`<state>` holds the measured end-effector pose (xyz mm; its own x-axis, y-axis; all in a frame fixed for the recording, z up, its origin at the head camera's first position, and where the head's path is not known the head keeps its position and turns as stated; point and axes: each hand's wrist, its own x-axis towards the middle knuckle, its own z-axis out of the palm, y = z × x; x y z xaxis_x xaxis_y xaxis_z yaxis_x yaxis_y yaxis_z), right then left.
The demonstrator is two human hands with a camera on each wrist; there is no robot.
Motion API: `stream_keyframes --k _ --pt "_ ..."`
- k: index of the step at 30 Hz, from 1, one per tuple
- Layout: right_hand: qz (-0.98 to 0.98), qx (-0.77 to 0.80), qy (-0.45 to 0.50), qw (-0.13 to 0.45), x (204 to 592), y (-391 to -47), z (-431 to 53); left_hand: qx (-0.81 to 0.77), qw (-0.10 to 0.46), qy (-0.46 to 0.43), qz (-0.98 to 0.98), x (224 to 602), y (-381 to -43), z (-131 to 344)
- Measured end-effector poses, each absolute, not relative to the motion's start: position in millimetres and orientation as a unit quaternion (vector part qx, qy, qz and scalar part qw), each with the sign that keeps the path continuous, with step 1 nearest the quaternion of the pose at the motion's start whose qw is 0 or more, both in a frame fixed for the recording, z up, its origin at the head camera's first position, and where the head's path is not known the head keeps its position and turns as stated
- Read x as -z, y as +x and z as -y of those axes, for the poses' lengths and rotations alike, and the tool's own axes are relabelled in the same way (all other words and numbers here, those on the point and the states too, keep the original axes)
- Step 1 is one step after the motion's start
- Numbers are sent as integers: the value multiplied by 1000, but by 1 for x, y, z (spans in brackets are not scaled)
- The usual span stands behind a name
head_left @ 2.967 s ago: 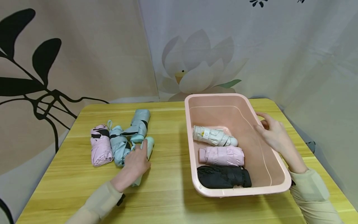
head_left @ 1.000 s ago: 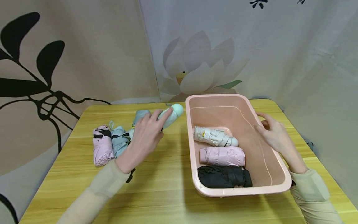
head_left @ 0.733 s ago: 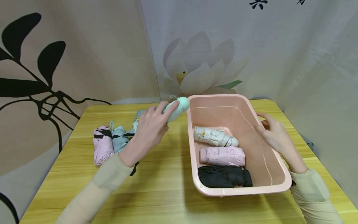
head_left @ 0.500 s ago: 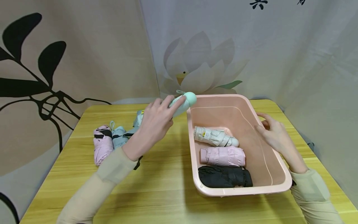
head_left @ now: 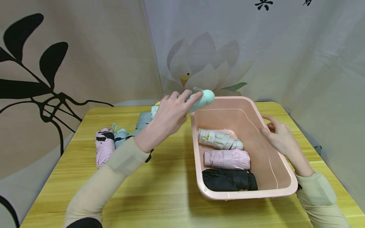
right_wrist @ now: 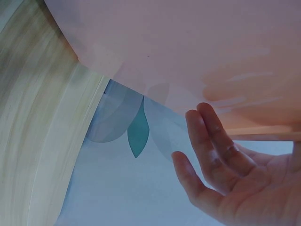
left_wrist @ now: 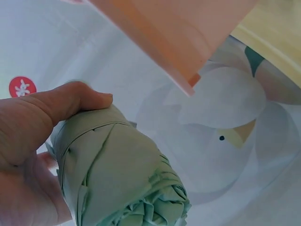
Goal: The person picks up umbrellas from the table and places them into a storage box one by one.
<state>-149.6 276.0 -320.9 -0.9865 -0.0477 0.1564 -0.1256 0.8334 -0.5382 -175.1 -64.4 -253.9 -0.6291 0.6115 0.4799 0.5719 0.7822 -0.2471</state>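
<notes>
My left hand (head_left: 171, 115) grips a mint-green folded umbrella (head_left: 203, 100) above the table. Its rounded handle end reaches over the left rim of a pink plastic bin (head_left: 228, 195). The left wrist view shows my thumb across the umbrella's wrapped fabric (left_wrist: 113, 155). At the bin's right rim, my right hand (head_left: 278, 134) holds on, thumb inside and fingers outside; in the right wrist view those fingers (right_wrist: 221, 155) lie by the outer wall. Inside the bin lie a white folded umbrella (head_left: 219, 139), a pink one (head_left: 227, 159) and a black one (head_left: 229, 180).
On the table's left lie a pink folded umbrella (head_left: 104, 148), a light-blue one (head_left: 121, 136) and a grey-blue one (head_left: 143, 119), partly behind my left arm. The wooden table (head_left: 168, 196) meets a printed curtain (head_left: 114, 57) at the back.
My left hand took hold of the mint-green umbrella on the left of the table, lifted it, and carried it rightward to the bin's rim. The right hand and bin stayed put.
</notes>
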Motion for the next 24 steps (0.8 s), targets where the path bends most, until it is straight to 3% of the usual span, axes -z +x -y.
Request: stream_keyframes --k 24 --pt "954 -288 50 72 323 -149 -277 -8 165 -379 911 229 -197 18"
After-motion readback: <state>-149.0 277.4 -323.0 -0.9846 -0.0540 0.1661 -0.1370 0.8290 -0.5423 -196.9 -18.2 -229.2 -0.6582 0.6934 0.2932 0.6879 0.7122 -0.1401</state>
